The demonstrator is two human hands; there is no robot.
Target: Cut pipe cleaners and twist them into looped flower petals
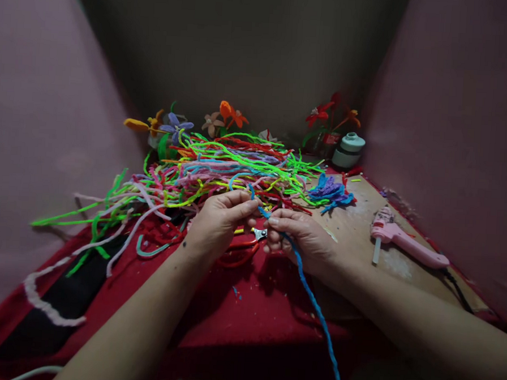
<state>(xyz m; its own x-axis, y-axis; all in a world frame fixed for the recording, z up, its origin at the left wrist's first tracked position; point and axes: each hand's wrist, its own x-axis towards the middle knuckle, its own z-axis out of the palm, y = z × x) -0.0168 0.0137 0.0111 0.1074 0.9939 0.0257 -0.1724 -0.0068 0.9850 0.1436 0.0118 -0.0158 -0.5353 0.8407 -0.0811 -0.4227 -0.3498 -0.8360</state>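
A blue pipe cleaner (311, 298) runs between my two hands, its long end hanging down past the table's front edge. My left hand (231, 211) pinches it near its upper end, where a short bent piece sticks up. Close beside, my right hand (296, 232) is closed on the same pipe cleaner, thumb against fingers. Below and between the hands lie red-handled scissors (239, 253), partly hidden by my left hand. Just beyond is a big heap of pipe cleaners (238, 166) in green, pink, red, yellow and blue.
A pink glue gun (408, 240) rests on a wooden board (362, 218) at right, near blue and purple pipe-cleaner pieces (332, 191). Pipe-cleaner flowers (178, 126) and a lidded container (349, 149) stand behind. A black flat item (60, 304) lies left on the red cloth (255, 320).
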